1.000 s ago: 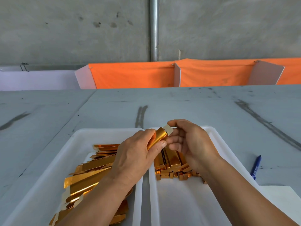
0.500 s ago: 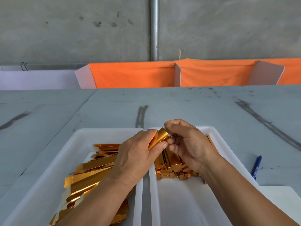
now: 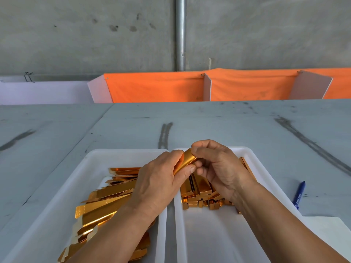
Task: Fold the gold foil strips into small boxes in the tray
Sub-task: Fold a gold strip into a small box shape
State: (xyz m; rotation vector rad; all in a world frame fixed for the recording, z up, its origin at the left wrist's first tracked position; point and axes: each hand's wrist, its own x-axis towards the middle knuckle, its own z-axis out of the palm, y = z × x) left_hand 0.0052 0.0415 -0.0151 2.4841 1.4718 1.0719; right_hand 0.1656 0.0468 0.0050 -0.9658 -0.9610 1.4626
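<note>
Both hands pinch one gold foil strip (image 3: 185,161): left hand (image 3: 159,184) its near end, right hand (image 3: 218,168) its far end.

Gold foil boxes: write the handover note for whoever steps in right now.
Left hand: grips the lower end of a partly folded strip, held above the trays.
Right hand: pinches its upper end.
Flat strips: piled in the left tray.
Done: a heap of folded boxes in the right tray.
Left: finish the strip in hand, put it with the folded boxes, then work through the flat strips.
</note>
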